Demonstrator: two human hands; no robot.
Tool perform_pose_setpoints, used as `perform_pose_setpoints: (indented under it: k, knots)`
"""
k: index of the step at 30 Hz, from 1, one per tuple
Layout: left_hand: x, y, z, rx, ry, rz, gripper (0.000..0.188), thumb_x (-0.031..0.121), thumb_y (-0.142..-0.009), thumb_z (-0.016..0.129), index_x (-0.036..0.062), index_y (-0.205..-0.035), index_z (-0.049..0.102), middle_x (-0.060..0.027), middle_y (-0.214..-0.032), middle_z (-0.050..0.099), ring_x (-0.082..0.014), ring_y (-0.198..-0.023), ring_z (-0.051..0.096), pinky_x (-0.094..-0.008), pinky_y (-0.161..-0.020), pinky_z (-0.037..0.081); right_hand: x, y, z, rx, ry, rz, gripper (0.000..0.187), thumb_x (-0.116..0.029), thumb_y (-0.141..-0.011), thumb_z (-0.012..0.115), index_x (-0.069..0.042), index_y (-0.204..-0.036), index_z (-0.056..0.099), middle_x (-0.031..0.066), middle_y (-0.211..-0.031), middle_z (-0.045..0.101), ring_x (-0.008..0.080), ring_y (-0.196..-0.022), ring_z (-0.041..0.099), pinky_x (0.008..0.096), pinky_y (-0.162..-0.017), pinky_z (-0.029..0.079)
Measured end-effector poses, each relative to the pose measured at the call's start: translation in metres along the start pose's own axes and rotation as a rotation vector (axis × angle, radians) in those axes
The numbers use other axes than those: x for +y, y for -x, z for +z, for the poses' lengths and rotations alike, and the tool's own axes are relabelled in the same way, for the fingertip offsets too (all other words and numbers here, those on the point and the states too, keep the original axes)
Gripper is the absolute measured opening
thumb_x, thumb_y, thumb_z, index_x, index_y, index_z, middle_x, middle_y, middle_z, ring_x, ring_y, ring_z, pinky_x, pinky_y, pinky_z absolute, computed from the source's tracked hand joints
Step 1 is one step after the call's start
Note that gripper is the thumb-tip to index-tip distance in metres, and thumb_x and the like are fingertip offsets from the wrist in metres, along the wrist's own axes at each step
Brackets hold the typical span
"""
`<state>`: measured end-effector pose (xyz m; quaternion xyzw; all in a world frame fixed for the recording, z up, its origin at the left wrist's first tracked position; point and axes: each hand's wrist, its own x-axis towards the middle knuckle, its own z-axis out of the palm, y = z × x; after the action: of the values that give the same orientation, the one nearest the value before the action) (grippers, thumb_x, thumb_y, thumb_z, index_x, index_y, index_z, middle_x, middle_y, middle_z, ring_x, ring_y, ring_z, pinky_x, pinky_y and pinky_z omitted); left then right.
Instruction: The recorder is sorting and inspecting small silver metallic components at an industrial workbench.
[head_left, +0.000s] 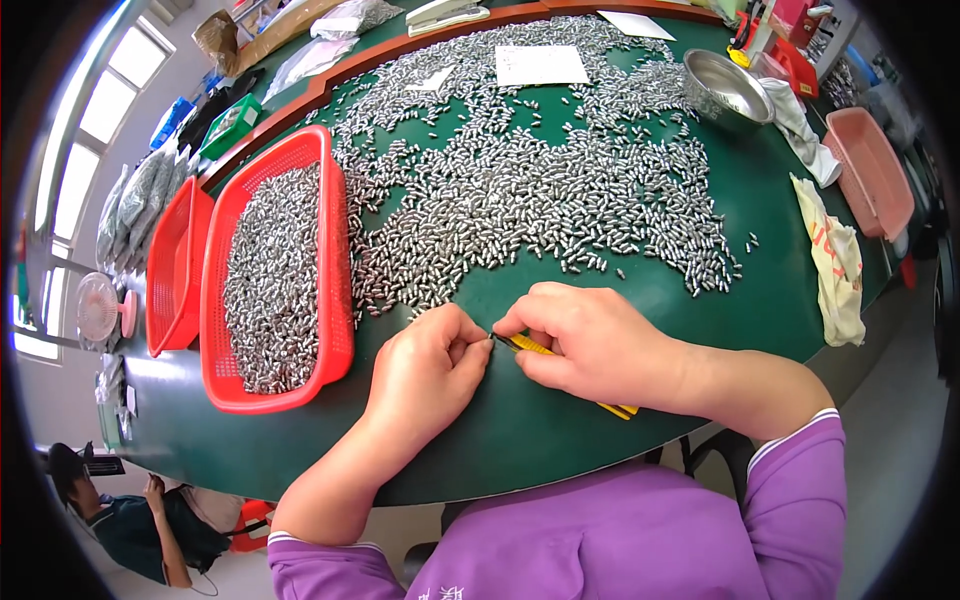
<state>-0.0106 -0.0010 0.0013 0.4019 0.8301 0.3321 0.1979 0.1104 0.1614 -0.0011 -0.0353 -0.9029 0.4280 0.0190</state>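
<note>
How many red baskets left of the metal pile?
2: the filled basket of metal pieces, near the left hand; the second basket just left of it. Nested ones could be hidden.

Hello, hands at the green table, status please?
Left hand pinched, anything held too small to tell. Right hand gripping yellow tool. Loose metal pieces beyond both hands, not in the way.

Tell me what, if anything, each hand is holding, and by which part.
The right hand grips a yellow tool near its front end. The left hand is close to its tip; whether it holds anything cannot be told.
</note>
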Motion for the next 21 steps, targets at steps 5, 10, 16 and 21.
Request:
perform_pose_setpoints:
  k: [5, 10, 16, 21]
  knots:
    - [0.0048, 0.0, -0.0023, -0.033, -0.022, -0.035, 0.011, 0.01, -0.081, 0.067, 0.0031, -0.082, 0.059, -0.0094, -0.069, 0.059, -0.022, -0.06, 0.059, -0.0346, -0.058, 0.047, 0.0064, 0.0003, 0.004, 0.082, 0.001, -0.074, 0.021, -0.014, -0.082, 0.066, -0.006, -0.101, 0.065, 0.0057, -0.083, 0.057, 0.0193, -0.071, 0.061, 0.0328, -0.065, 0.051]
    - [-0.0001, 0.0018, 0.0003, 0.013, 0.017, 0.012, 0.012, 0.006, -0.081, 0.069, 0.0007, -0.079, 0.059, -0.0031, -0.065, 0.052, -0.0089, -0.055, 0.047, -0.0272, -0.052, 0.041, 0.0031, 0.0, 0.0028, 0.077, -0.013, -0.072, 0.021, -0.012, -0.081, 0.066, -0.006, -0.101, 0.065, 0.0055, -0.082, 0.056, 0.0178, -0.069, 0.06, 0.0317, -0.064, 0.051]
    - [-0.0006, 0.0011, 0.0014, 0.02, 0.01, 0.035, 0.012, 0.006, -0.081, 0.069, 0.0007, -0.079, 0.059, -0.0035, -0.064, 0.051, -0.0095, -0.055, 0.047, -0.0274, -0.052, 0.041, 0.0029, -0.0002, 0.0023, 0.08, -0.043, -0.055, 0.021, -0.011, -0.081, 0.066, -0.005, -0.101, 0.066, 0.0056, -0.081, 0.056, 0.0167, -0.068, 0.06, 0.0307, -0.063, 0.051]
    - [0.002, 0.0012, 0.0012, 0.016, 0.002, 0.029, 0.012, 0.005, -0.081, 0.069, 0.0006, -0.078, 0.058, -0.0033, -0.064, 0.051, -0.0097, -0.056, 0.046, -0.028, -0.052, 0.04, 0.005, -0.0035, -0.0022, 0.044, -0.026, -0.064, 0.021, -0.011, -0.08, 0.066, -0.005, -0.1, 0.066, 0.006, -0.082, 0.057, 0.0166, -0.068, 0.061, 0.0311, -0.063, 0.051]
